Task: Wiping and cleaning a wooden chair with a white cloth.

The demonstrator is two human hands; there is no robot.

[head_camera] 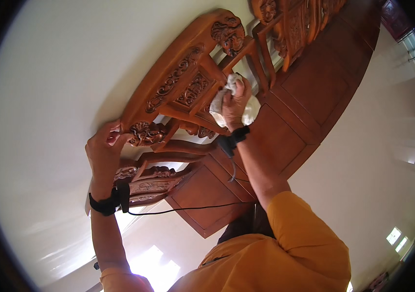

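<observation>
A carved wooden bench backrest (167, 78) rises against a pale wall, with scrollwork and a square carved panel. My left hand (107, 142) grips the left end of its top rail, fingers behind the edge and thumb by a carved end piece. My right hand (236, 104) is closed on a white cloth (252, 109), held against the lower right part of the backrest, beside the carved panel. Part of the cloth hangs out on both sides of the hand. What the fingers touch beneath the cloth is hidden.
Below the backrest runs the panelled wooden seat (284, 124). More carved back sections (295, 29) stand at upper right and lower left. The pale wall (54, 91) lies close behind. A black cable (192, 208) crosses over the seat from my left wrist strap. Shiny pale floor (357, 146) extends right.
</observation>
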